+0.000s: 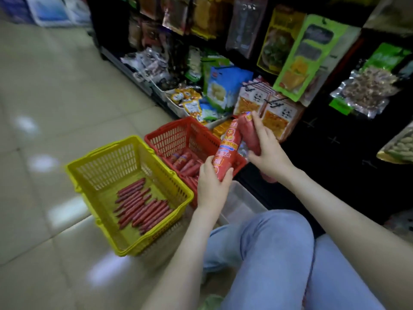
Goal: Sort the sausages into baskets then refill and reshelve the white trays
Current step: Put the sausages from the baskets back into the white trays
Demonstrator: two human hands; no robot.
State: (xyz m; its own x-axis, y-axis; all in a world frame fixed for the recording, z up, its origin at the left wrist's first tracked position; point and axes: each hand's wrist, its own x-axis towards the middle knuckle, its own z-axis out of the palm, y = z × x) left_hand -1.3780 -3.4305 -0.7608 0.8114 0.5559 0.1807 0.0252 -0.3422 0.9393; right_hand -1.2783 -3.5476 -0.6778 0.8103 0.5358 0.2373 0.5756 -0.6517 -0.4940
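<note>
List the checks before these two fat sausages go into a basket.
1. Left hand grips the labelled sausage firmly: ok.
2. Right hand grips the second sausage: ok.
3. Red basket holds thicker sausages that look like the held pair: ok.
4. Yellow basket holds only thin sausages, so it is wrong for these: ok.
5. Red basket has room left: ok.
6. White tray emptied: cannot tell, the hands cover much of it.
</note>
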